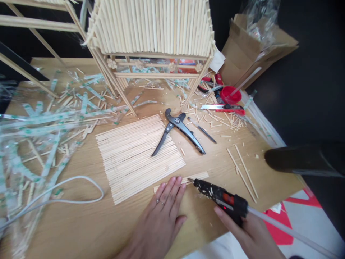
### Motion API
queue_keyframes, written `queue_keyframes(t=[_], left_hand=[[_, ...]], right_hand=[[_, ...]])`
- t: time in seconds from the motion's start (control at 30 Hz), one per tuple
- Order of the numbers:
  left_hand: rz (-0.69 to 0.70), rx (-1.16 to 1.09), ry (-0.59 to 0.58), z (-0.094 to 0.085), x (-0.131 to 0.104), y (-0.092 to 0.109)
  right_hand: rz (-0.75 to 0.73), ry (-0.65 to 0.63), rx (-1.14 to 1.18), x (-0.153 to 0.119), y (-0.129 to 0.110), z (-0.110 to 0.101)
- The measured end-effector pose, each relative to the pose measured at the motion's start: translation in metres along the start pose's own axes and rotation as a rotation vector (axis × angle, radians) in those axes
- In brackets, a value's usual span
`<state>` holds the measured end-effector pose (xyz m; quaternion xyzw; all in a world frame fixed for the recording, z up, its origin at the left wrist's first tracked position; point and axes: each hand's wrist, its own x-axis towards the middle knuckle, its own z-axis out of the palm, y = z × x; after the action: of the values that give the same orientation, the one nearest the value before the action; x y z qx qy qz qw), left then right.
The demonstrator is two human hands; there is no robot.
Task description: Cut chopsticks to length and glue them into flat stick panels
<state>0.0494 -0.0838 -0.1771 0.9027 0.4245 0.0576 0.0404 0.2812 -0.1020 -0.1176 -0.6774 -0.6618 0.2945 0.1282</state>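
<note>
My left hand [164, 212] lies flat with fingers stretched out, the fingertips pressing on a narrow strip of wooden sticks [201, 175]. In my right hand [250, 230] is a black glue gun [221, 194], a small red light lit on its side and a long translucent glue stick [288, 230] coming out of its back. The nozzle touches or hovers just over the strip, to the right of my left fingertips; I cannot tell which. Beyond the strip lies a larger flat panel of sticks [134, 158] set side by side, with grey-black cutting pliers [183, 129] resting partly on it.
A stick-built house model [153, 28] stands at the back. Plastic wrappers [24, 129] and stick offcuts cover the left, beside a white cable [88, 199]. To the right are a pen [207, 134], a utility knife [223, 108], two loose sticks [241, 172], a dark cylinder [293, 160] and a cardboard box [242, 46].
</note>
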Motion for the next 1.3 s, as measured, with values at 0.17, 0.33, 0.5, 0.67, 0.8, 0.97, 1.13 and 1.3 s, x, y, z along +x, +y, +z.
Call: queue_keyframes(t=[0.17,0.33,0.5,0.67,0.8,0.97,1.13,1.3], left_hand=[[0.005,0.005,0.009,0.000,-0.001,0.001],[0.000,0.007,0.001,-0.002,0.000,0.002],[0.000,-0.013,0.005,-0.001,0.000,0.001],[0.000,0.006,-0.001,-0.002,0.000,0.002],[0.011,0.010,0.001,-0.001,0.000,0.001],[0.011,0.020,0.000,-0.001,0.000,0.001],[0.016,0.028,0.011,-0.002,0.000,0.001],[0.005,0.016,0.008,0.000,-0.001,0.001]], right_hand=[[0.058,-0.001,-0.013,-0.002,0.004,-0.006],[0.134,0.010,-0.035,-0.008,0.016,-0.014],[0.149,0.012,-0.021,-0.009,0.029,-0.023],[0.135,0.026,-0.039,-0.011,0.033,-0.023],[0.139,0.033,-0.031,-0.010,0.025,-0.020],[0.168,-0.018,0.068,-0.004,-0.001,-0.012],[0.204,-0.023,0.082,-0.003,-0.012,-0.007],[0.205,-0.041,0.027,-0.008,0.005,-0.017]])
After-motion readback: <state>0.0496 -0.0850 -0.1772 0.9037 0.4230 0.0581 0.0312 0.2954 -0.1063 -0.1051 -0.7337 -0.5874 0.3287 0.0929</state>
